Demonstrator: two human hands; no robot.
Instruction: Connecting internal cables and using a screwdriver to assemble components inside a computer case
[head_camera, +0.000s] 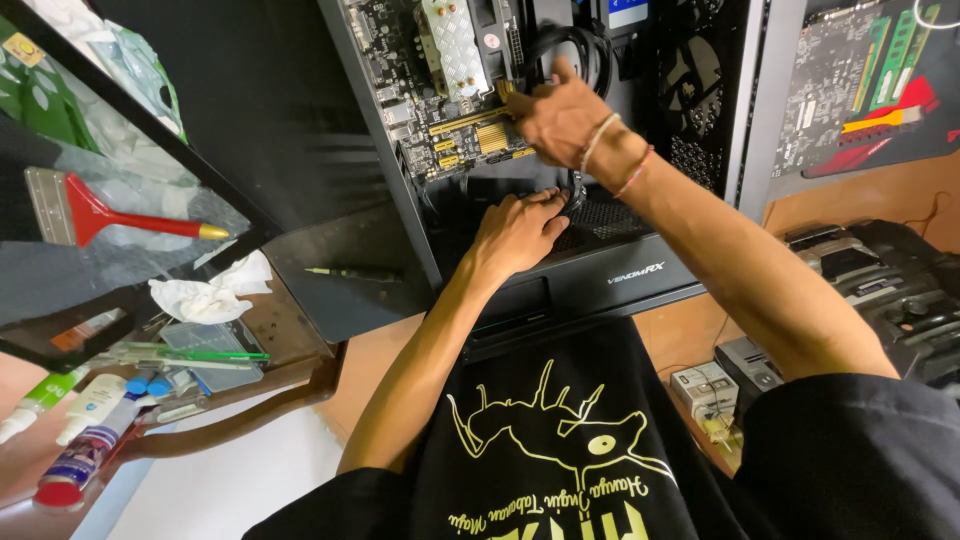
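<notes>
Tight inside open PC case (600, 270) — black cables (575, 50) loop above both hands, motherboard (450, 110) crowds the left. Bench (300, 330) left of case cluttered — rag (205, 292), screwdriver (355, 272), bottles (90, 420).

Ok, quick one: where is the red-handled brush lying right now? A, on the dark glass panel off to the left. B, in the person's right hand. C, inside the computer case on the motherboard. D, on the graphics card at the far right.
A: the red-handled brush lies flat on the dark glass panel at the left, apart from both hands, which are inside the computer case.
</notes>
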